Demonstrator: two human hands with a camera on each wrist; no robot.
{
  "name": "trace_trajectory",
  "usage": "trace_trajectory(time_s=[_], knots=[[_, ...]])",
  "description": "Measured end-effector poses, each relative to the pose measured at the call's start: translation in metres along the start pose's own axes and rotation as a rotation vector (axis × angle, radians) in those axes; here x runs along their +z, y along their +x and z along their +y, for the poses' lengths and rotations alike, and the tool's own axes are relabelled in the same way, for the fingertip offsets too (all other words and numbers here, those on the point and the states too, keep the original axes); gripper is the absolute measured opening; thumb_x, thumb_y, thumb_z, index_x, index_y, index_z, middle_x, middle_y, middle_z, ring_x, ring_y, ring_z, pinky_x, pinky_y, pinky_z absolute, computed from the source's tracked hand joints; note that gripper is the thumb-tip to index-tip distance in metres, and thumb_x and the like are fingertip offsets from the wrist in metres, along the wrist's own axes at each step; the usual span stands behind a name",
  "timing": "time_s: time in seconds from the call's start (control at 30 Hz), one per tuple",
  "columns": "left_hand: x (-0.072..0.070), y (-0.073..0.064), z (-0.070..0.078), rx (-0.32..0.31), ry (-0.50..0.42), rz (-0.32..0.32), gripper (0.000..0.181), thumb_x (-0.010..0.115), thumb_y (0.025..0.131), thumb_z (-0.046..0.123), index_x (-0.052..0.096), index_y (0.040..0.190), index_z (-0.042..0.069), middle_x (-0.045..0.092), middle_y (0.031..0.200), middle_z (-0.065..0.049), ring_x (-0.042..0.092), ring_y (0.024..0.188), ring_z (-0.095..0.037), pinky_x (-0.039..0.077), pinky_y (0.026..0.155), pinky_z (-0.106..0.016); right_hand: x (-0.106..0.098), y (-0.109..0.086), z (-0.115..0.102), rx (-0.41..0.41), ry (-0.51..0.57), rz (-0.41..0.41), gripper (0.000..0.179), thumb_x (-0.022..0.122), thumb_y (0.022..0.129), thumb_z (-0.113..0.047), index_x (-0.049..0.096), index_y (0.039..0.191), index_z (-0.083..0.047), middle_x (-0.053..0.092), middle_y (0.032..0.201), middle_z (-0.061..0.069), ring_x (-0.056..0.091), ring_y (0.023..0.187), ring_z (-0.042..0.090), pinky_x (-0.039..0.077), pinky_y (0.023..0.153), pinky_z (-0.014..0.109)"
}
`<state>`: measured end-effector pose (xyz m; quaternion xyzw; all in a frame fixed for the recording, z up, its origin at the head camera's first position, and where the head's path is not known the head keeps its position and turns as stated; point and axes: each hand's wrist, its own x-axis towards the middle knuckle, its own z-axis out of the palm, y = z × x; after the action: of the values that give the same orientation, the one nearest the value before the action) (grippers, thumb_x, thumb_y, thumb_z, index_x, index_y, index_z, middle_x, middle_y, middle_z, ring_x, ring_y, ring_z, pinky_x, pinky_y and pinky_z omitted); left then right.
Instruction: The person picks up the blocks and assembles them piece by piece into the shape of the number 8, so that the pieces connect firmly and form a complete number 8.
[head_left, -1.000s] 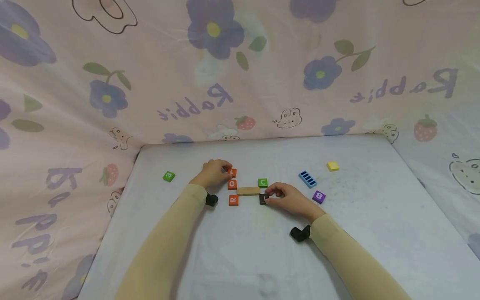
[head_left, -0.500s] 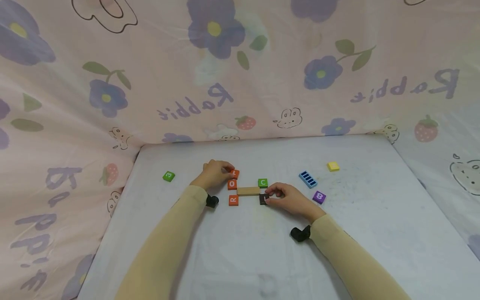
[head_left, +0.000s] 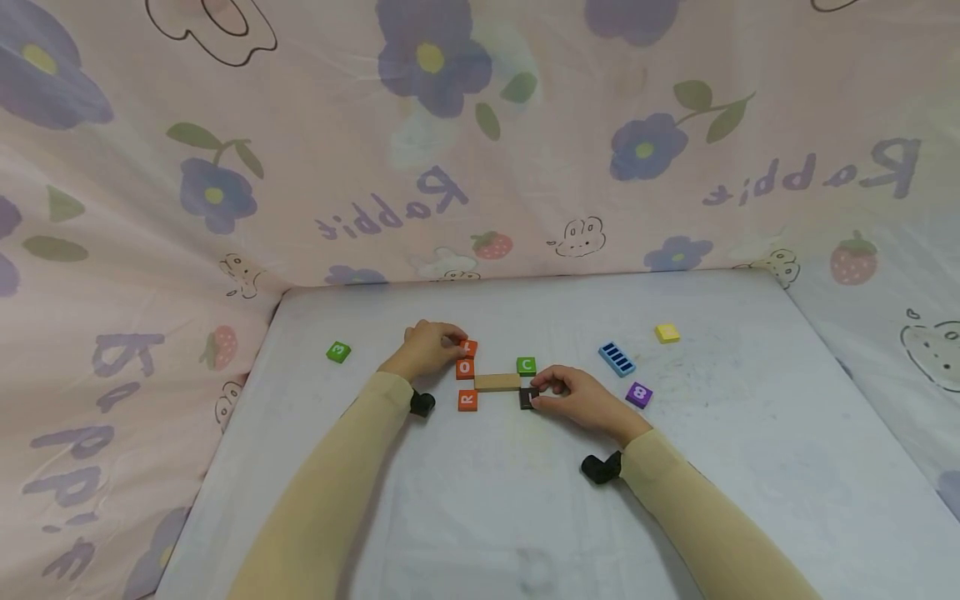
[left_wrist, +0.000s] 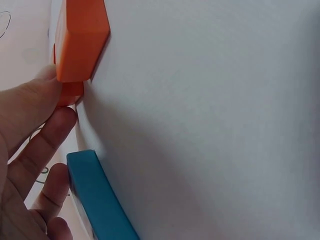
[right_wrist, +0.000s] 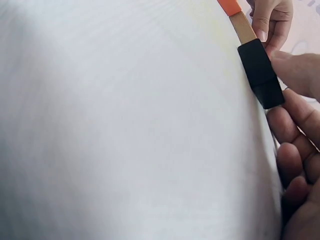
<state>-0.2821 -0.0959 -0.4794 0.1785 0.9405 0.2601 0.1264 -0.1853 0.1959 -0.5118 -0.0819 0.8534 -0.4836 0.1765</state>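
Note:
In the head view my left hand [head_left: 431, 346] pinches an orange letter tile [head_left: 470, 348] between thumb and fingers; part of its letter is covered. Just below it lies the orange O tile [head_left: 465, 368], and lower still the orange R tile [head_left: 467, 401]. A plain wooden strip [head_left: 497, 382] runs from this column toward the right. At its right end my right hand [head_left: 579, 402] grips a black tile [right_wrist: 261, 72] by its edge. The green C tile [head_left: 527, 365] sits above the black one. Under the left fingers the left wrist view shows a teal block [left_wrist: 102, 196], hidden from the head camera.
A green 3 tile [head_left: 338, 352] lies far left. To the right are a blue tile with dark bars [head_left: 617, 358], a purple 8 tile [head_left: 639, 394] and a yellow tile [head_left: 667, 333]. Printed fabric walls [head_left: 525, 183] enclose the white table [head_left: 480, 517].
The orange tile in my left hand has shifted slightly right and down, nearer the O tile, and its tilt has changed. My right hand stays at the black tile.

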Motion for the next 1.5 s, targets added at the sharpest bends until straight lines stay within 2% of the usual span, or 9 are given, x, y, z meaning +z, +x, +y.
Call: trace_trajectory(time_s=[0.73, 1.1, 1.23, 1.4, 1.5], knots=[[-0.001, -0.003, 0.000, 0.006, -0.002, -0.004, 0.029, 0.067, 0.092, 0.033, 0.068, 0.119, 0.020, 0.066, 0.113, 0.008, 0.045, 0.109, -0.024, 0.024, 0.096, -0.044, -0.001, -0.001, 0.000, 0.008, -0.003, -0.001, 0.036, 0.075, 0.081, -0.047, 0.064, 0.110, -0.029, 0.058, 0.104, 0.001, 0.047, 0.100, 0.021, 0.038, 0.085, 0.040], [0.000, -0.002, -0.004, -0.015, 0.007, -0.015, 0.029, 0.066, 0.093, 0.035, 0.069, 0.118, 0.022, 0.065, 0.114, 0.008, 0.044, 0.110, -0.025, 0.024, 0.095, -0.044, -0.002, -0.001, -0.001, -0.020, -0.007, 0.003, 0.032, 0.074, 0.084, -0.042, 0.064, 0.111, -0.027, 0.060, 0.103, 0.000, 0.050, 0.097, 0.021, 0.040, 0.083, 0.038], [0.000, 0.000, -0.004, -0.011, 0.025, -0.020, 0.029, 0.066, 0.093, 0.036, 0.069, 0.119, 0.023, 0.065, 0.117, 0.008, 0.044, 0.110, -0.025, 0.025, 0.095, -0.044, -0.014, -0.010, -0.004, -0.042, -0.018, 0.053, 0.035, 0.072, 0.086, -0.040, 0.064, 0.114, -0.021, 0.061, 0.100, 0.002, 0.052, 0.091, 0.022, 0.045, 0.076, 0.034], [-0.001, 0.001, -0.003, -0.003, 0.028, -0.004, 0.027, 0.067, 0.092, 0.033, 0.070, 0.117, 0.023, 0.066, 0.114, 0.008, 0.044, 0.107, -0.025, 0.025, 0.094, -0.045, -0.046, -0.031, -0.002, -0.066, -0.060, 0.181, 0.040, 0.071, 0.088, -0.038, 0.063, 0.117, -0.012, 0.061, 0.099, 0.005, 0.054, 0.087, 0.024, 0.047, 0.066, 0.031], [0.000, 0.000, -0.002, -0.006, 0.026, -0.004, 0.026, 0.068, 0.092, 0.032, 0.070, 0.116, 0.024, 0.066, 0.112, 0.009, 0.044, 0.106, -0.024, 0.025, 0.093, -0.044, -0.065, -0.044, 0.008, -0.061, -0.097, 0.227, 0.046, 0.070, 0.088, -0.041, 0.061, 0.120, -0.009, 0.060, 0.102, 0.006, 0.053, 0.089, 0.024, 0.046, 0.067, 0.029]])
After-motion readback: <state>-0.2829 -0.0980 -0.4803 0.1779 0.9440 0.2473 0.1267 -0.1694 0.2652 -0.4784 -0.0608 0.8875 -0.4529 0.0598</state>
